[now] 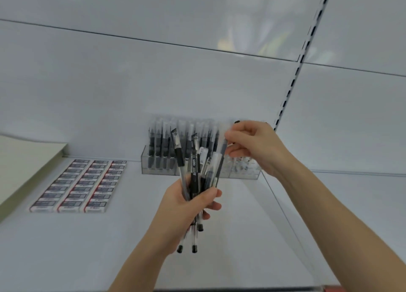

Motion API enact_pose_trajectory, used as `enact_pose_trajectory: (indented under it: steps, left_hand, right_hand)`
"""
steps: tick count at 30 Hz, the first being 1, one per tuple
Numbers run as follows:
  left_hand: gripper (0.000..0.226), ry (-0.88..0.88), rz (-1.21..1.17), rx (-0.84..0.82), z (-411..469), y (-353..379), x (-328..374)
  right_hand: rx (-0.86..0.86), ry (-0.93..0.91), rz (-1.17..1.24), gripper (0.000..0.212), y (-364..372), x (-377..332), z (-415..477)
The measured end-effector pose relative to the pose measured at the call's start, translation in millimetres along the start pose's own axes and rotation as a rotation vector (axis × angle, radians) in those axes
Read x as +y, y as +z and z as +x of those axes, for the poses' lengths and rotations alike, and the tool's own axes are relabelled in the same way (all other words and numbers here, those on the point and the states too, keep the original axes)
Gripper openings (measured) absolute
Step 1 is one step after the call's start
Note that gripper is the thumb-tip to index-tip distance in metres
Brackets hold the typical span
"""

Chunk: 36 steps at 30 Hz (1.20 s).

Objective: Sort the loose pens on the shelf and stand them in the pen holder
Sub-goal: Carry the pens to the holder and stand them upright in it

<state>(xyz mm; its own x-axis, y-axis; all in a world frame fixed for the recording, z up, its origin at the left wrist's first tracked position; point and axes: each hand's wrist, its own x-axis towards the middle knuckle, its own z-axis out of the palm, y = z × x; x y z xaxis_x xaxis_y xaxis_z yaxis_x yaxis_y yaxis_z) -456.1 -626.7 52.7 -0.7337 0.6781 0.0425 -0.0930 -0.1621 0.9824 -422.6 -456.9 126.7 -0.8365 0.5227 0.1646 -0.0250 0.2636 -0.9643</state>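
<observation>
Head view shows the left hand (189, 204) clutching a splayed bundle of pens (194, 171) before the clear pen holder (146, 162), right hand (254, 146) pinching one pen (220, 162); pulling it could drag neighbours loose.

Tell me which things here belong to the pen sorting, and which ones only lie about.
For the job: bundle of pens, held in the left hand; one pen, pinched by the right hand; clear pen holder at the shelf's back.
Just lying about: rows of erasers; pale board at the left.
</observation>
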Motion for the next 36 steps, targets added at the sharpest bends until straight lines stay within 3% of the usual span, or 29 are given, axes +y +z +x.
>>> enact_pose_trajectory:
  steps: [3, 7, 10, 15, 20, 25, 28, 30, 33, 36]
  left_hand:
    - [0.007, -0.031, -0.059, 0.137, 2.3, -8.9, -0.7]
    - [0.012, -0.057, -0.079, 0.226, 6.7, -16.4, 0.2]
    - [0.002, -0.064, -0.111, 0.239, 9.2, -16.6, -0.1]
    - [0.006, -0.017, -0.131, 0.245, 11.2, -17.0, -3.3]
    - [0.008, 0.005, -0.163, 0.21, 10.6, -16.8, -4.2]
    - [0.008, 0.011, -0.164, 0.201, 9.8, -16.1, -4.7]
    - [0.008, 0.015, -0.172, 0.189, 11.8, -12.8, -4.1]
    - [0.008, 0.016, -0.167, 0.172, 13.7, -8.3, -4.3]
    - [0.009, 0.014, -0.157, 0.132, 16.5, 0.6, -5.5]
    - [0.013, 0.01, -0.155, 0.121, 18.6, 3.4, -7.3]
  right_hand:
    - [0.226, -0.123, -0.003, 0.007, -15.4, -3.9, 14.7]
    - [0.423, -0.281, -0.261, 0.007, -24.8, 7.0, 34.1]
    - [0.376, -0.307, -0.358, 0.006, -16.2, 18.1, 45.1]
    - [0.325, -0.314, -0.534, 0.02, -7.0, 29.5, 61.4]
    - [0.233, -0.195, -0.676, 0.016, 1.9, 51.7, 72.0]
    - [0.201, -0.126, -0.662, 0.023, 2.8, 52.5, 66.0]
    - [0.228, -0.161, -0.341, 0.019, -1.2, 34.6, 34.5]
    - [0.098, -0.129, -0.171, 0.019, 2.2, 23.4, 9.2]
    - [-0.074, -0.082, -0.163, 0.011, 9.9, 20.9, -11.5]
    - [0.02, -0.122, -0.061, 0.003, -1.6, 14.9, -8.4]
